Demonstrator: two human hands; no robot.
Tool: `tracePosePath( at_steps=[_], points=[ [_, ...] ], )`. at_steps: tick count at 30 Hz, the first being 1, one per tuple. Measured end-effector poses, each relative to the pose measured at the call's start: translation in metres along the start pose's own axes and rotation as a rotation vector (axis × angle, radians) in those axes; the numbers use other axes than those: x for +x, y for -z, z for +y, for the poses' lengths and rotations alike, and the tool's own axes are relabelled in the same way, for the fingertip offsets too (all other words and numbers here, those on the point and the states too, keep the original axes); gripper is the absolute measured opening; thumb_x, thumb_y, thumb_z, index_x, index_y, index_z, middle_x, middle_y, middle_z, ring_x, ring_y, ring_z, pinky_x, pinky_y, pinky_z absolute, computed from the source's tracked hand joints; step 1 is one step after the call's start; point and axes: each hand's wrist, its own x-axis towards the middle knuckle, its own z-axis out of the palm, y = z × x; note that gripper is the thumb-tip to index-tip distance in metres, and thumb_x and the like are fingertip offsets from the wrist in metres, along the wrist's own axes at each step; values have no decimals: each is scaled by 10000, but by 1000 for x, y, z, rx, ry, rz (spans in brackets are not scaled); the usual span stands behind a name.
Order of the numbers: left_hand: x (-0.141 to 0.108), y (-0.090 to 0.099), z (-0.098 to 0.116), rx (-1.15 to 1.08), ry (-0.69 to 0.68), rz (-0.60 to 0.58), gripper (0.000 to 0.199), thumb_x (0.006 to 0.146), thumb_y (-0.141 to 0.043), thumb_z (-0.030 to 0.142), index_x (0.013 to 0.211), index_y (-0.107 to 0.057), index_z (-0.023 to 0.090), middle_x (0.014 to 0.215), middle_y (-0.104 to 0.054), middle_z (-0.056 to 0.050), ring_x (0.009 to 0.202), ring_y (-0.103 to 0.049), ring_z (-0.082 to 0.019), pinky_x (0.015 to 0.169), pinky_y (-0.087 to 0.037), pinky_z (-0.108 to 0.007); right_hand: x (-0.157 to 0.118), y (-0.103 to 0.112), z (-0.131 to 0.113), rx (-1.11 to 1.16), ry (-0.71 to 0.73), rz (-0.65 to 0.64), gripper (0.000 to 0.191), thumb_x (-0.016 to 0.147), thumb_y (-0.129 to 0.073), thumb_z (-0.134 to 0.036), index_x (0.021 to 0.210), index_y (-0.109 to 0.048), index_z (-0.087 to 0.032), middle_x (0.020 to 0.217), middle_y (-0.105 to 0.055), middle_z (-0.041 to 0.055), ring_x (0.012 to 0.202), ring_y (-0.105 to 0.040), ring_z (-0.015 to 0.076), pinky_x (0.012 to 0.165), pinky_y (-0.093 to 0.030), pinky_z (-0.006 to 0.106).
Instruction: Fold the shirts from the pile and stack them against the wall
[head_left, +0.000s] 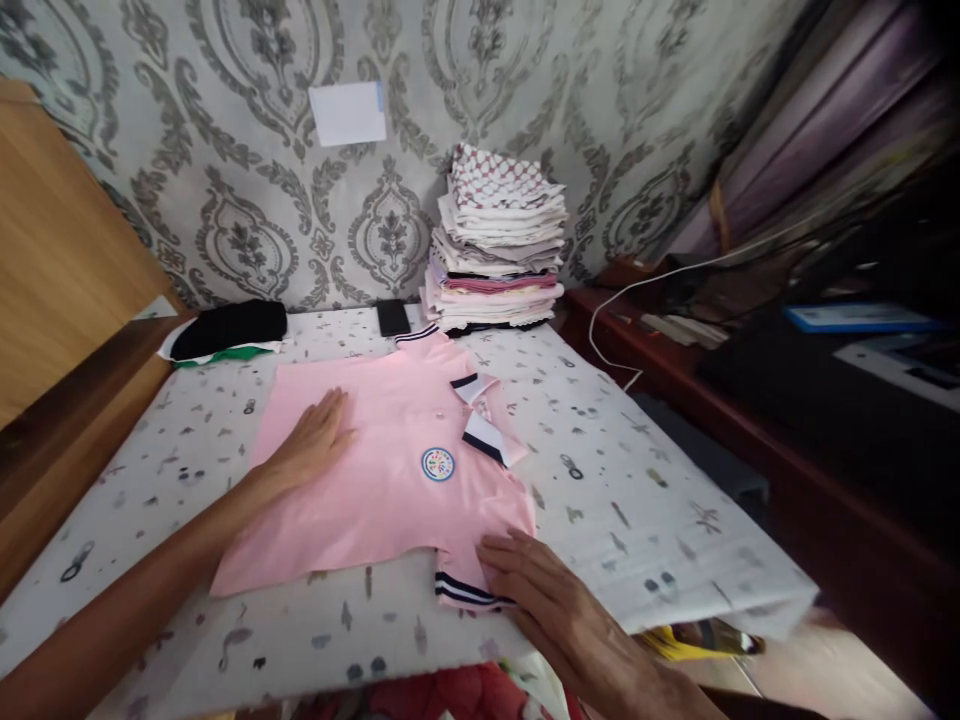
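A pink polo shirt point(375, 440) lies spread on its side on the patterned white cloth, its collar point(484, 430) pointing right and a round badge on its chest. My left hand point(319, 440) rests flat on the shirt's body toward the hem, fingers stretched out, holding nothing. Over the near sleeve, beside its dark striped cuff, lies my right hand point(544, 590), fingers extended and palm down, with nothing gripped.
A tall stack of folded clothes point(499, 245) stands at the back by the wall, near a small black object point(392, 318). Folded black clothing point(232, 330) lies back left. A white cable point(675, 270) runs along the dark red furniture at right.
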Motion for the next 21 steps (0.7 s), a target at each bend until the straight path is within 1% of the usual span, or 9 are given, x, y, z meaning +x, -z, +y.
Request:
tracePosePath(
  at_steps=[2, 6, 8, 10, 12, 14, 16, 18, 21],
  points=[
    [5, -1, -1, 35, 18, -41, 740, 983, -235, 558, 1584, -210, 127, 1664, -162, -117, 1539, -135, -244, 1247, -146, -450, 5, 2, -3, 13, -8, 1, 339, 950, -427, -54, 1194, -620, -188, 1195, -710, 94, 1206, -623, 192, 1110, -474, 404],
    [-1, 17, -39, 141, 252, -39, 697, 990, -208, 461, 1542, -291, 44, 1635, -228, -179, 1530, -173, -285, 1217, -204, -531, 8, 11, -10, 158, -30, 6, 228, 968, -458, -126, 1065, -649, -203, 1109, -722, 76, 1114, -654, 186, 1088, -488, 395],
    [-7, 29, -53, 177, 351, -38, 673, 992, -211, 428, 1517, -325, 22, 1613, -271, -216, 1514, -222, -322, 1185, -236, -590, 9, 19, -7, 254, -73, 19, 184, 973, -509, -203, 1094, -647, -215, 1142, -714, 75, 1149, -640, 188, 1057, -512, 368],
    [-10, 39, -51, 202, 372, -4, 647, 985, -250, 396, 1488, -358, 4, 1586, -311, -258, 1489, -276, -362, 1163, -249, -625, 12, 26, 7, 312, -149, 88, 217, 983, -502, -235, 1156, -632, -219, 1205, -695, 88, 1178, -630, 193, 1005, -545, 357],
    [-7, 42, -27, 163, 249, 62, 609, 972, -296, 365, 1454, -401, 6, 1558, -363, -266, 1460, -336, -363, 1169, -267, -593, 19, 28, 33, 304, -237, 185, 251, 996, -455, -229, 1180, -626, -220, 1252, -673, 105, 1171, -633, 206, 976, -555, 381],
    [3, 41, 14, 24, 8, 108, 546, 974, -321, 363, 1404, -470, 62, 1521, -442, -217, 1422, -407, -311, 1178, -315, -504, 29, 28, 66, 231, -318, 251, 271, 988, -457, -242, 1198, -628, -221, 1244, -671, 118, 1167, -626, 240, 996, -529, 446],
    [19, 38, 63, -167, -235, 98, 466, 989, -341, 391, 1338, -533, 149, 1471, -515, -144, 1374, -467, -251, 1162, -369, -437, 41, 24, 97, 183, -338, 204, 292, 944, -520, -263, 1211, -632, -225, 1262, -660, 121, 1184, -605, 275, 1014, -499, 502],
    [39, 35, 111, -281, -420, 93, 404, 1005, -352, 361, 1324, -542, 202, 1468, -519, -105, 1380, -456, -222, 1171, -363, -429, 51, 21, 120, 184, -311, 115, 292, 884, -591, -275, 1165, -652, -223, 1277, -648, 115, 1217, -576, 291, 1038, -468, 522],
    [63, 30, 162, -344, -616, 78, 352, 997, -391, 285, 1311, -532, 215, 1424, -538, -104, 1357, -470, -213, 1158, -381, -432, 61, 18, 132, 199, -286, 33, 227, 854, -601, -259, 1069, -659, -217, 1217, -658, 97, 1183, -577, 272, 1031, -459, 490]
  ],
)
